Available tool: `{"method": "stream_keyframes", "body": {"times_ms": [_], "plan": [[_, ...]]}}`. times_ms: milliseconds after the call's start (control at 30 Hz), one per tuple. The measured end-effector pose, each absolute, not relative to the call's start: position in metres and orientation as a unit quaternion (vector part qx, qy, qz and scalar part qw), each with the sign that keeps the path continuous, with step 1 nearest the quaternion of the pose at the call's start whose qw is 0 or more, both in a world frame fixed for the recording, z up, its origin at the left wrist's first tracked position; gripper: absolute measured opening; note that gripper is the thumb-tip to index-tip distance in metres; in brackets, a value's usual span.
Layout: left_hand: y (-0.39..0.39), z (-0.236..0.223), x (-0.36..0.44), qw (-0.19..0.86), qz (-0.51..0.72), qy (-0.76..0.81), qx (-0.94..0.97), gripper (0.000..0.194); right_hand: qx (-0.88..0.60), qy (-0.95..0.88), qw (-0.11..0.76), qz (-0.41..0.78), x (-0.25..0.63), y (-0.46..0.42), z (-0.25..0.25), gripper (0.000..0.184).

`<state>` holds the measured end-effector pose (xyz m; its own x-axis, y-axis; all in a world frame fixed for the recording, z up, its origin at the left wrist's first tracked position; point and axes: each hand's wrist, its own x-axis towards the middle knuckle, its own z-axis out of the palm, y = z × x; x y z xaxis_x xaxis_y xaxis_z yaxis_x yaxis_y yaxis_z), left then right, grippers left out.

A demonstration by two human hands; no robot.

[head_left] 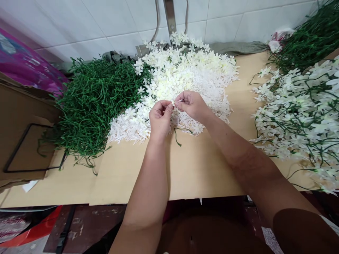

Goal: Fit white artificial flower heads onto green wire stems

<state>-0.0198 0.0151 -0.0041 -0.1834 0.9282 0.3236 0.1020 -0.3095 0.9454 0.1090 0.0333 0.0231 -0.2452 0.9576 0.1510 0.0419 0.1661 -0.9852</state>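
Above a heap of white artificial flowers (169, 84), my two hands meet fingertip to fingertip. My left hand (160, 118) is closed in a pinch on a small white flower piece (173, 103). From the other side, my right hand (192, 105) pinches at the same piece with thumb and forefinger. The fingers cover most of it, so its exact shape is hidden. Thin white plastic stalks (129, 128) lie along the heap's front and right. Just below the hands, a single green stem (178, 138) rests on the cardboard. A large pile of green plastic stems (100, 95) is to the left.
White flowers on green stems (304, 120) are heaped at the right. More green stems (312, 38) stand behind them. A cardboard box (23, 130) with a black wire frame (16, 151) is at the left. Cardboard (127, 176) covers the table, against a tiled wall (119, 21).
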Motion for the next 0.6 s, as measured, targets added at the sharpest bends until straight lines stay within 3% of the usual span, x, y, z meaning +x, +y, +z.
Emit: {"method": "stream_keyframes", "body": {"times_ms": [133, 267, 467, 600], "plan": [[0.014, -0.003, -0.022, 0.338, 0.604, 0.464, 0.553, 0.018, -0.417, -0.571, 0.468, 0.530, 0.106, 0.030, 0.025, 0.021], [0.014, -0.001, -0.023, 0.339, 0.585, 0.480, 0.559, 0.018, -0.403, -0.582, 0.434, 0.557, 0.106, 0.028, 0.027, 0.015], [0.012, 0.002, -0.024, 0.352, 0.554, 0.489, 0.575, 0.015, -0.401, -0.645, 0.419, 0.498, 0.115, 0.032, 0.029, 0.019], [0.003, 0.003, -0.023, 0.392, 0.459, 0.450, 0.658, 0.009, -0.387, -0.649, 0.435, 0.490, 0.132, 0.034, 0.040, 0.017]]}}
